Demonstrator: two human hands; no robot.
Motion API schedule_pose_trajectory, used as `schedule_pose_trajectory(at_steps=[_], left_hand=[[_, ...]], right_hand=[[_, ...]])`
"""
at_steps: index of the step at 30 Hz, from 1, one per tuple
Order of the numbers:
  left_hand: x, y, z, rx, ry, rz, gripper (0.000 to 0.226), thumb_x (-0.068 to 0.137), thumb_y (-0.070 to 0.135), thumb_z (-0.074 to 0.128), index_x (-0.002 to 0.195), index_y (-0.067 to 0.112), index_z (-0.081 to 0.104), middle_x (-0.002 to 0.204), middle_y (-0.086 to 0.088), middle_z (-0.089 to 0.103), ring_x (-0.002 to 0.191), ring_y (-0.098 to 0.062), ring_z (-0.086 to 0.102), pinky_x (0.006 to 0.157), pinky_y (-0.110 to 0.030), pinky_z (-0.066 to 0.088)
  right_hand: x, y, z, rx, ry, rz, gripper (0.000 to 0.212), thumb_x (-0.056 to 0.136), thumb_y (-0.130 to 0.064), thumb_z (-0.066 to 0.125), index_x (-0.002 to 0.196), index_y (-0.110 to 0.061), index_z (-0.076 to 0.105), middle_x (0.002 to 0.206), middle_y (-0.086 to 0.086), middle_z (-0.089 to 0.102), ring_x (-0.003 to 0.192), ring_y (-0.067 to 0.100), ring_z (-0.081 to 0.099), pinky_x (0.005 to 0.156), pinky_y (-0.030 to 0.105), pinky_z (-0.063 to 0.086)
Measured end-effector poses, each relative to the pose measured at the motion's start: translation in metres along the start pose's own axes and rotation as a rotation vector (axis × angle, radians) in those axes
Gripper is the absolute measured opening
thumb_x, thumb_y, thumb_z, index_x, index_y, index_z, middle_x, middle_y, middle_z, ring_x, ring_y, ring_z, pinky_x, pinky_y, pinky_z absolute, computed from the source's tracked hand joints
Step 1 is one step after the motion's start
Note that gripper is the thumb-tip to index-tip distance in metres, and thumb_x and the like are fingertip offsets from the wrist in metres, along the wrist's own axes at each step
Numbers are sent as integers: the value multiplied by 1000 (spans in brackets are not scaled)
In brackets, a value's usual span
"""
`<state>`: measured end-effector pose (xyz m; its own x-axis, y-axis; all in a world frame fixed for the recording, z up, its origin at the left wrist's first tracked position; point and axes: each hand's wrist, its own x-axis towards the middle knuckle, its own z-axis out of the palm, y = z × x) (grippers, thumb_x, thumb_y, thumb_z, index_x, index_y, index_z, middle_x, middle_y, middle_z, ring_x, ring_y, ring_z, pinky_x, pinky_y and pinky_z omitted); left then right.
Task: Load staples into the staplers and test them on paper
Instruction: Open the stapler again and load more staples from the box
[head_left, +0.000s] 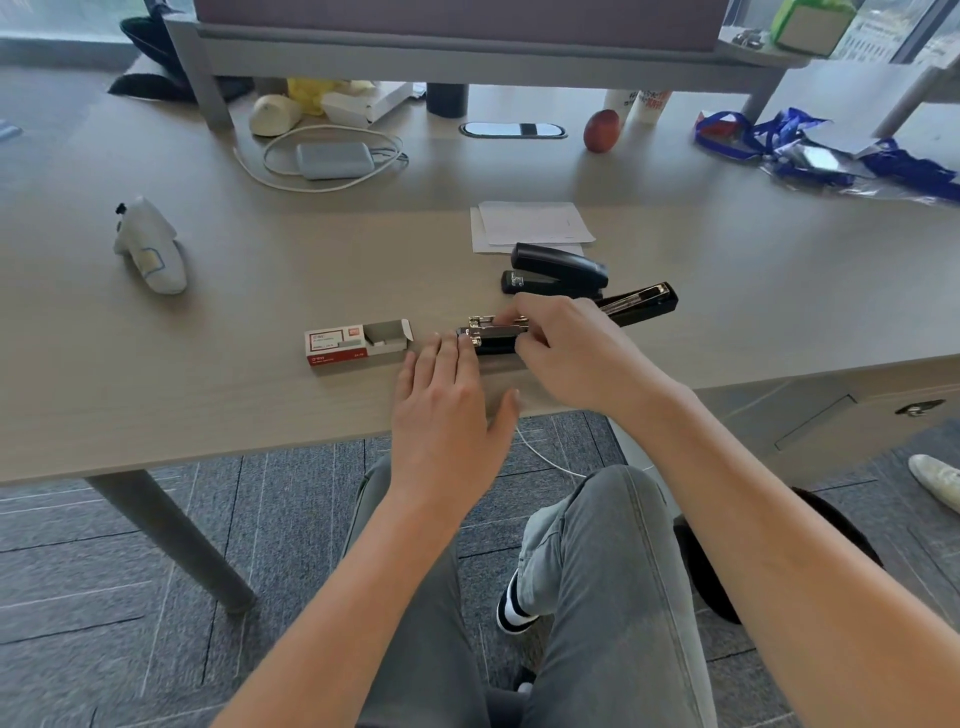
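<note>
Staplers lie near the desk's front edge, a little right of its middle: one opened stapler lies flat with its metal staple channel facing up at the left and its black top arm swung out toward the right, and a second, closed black stapler sits just behind it. Both hands are at the opened one. The right hand lies over its middle with the fingers curled onto the metal channel, though the grip itself is hidden behind the hand. The left hand rests palm down on the desk with straight fingers, the fingertips touching the stapler's left end, holding nothing. Just left of the stapler lies a red and white staple box, its inner tray slid out toward the right and a strip of staples showing inside. Sheets of white paper lie behind the closed stapler, with its rear end resting over their front edge. Farther back sit a grey power adapter with a coiled white cable and a red apple. Toward the left edge lies a white game controller, and near the right far corner a heap of blue lanyards.
</note>
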<state>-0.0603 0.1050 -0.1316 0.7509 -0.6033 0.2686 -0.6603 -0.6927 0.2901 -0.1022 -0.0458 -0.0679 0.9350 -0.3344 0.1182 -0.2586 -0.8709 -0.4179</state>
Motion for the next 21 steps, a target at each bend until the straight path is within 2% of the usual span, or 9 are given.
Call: schedule_pose_trajectory(at_steps=[5, 9, 17, 21], left_hand=[[-1, -1, 1, 6, -10, 4, 80, 95, 58, 32, 152, 2, 39, 157, -14, 44, 148, -28, 35, 125, -44, 21], [-1, -1, 1, 7, -17, 6, 81, 95, 58, 31, 152, 1, 38, 157, -15, 43, 148, -28, 35, 125, -44, 21], [-1, -1, 0, 12, -30, 15, 81, 96, 59, 29, 154, 3, 35, 160, -14, 39, 150, -28, 31, 126, -43, 18], [-1, 1, -2, -2, -32, 7, 78, 98, 56, 37, 154, 2, 33, 159, -15, 38, 149, -30, 31, 125, -42, 16]], right_hand=[[0, -1, 1, 15, -21, -15, 36, 95, -12, 47, 120, -28, 67, 90, -6, 60, 86, 23, 59, 82, 43, 55], [-1, 0, -1, 16, -58, -29, 38, 95, -11, 46, 123, -28, 66, 97, -2, 66, 89, 24, 61, 83, 44, 56], [1, -1, -2, 1, -120, -69, 39, 94, -13, 46, 123, -33, 61, 81, -13, 57, 81, 21, 62, 79, 46, 56], [-6, 6, -1, 76, -55, -52, 34, 96, -20, 50, 126, -34, 60, 72, -10, 62, 76, 19, 63, 77, 45, 56]])
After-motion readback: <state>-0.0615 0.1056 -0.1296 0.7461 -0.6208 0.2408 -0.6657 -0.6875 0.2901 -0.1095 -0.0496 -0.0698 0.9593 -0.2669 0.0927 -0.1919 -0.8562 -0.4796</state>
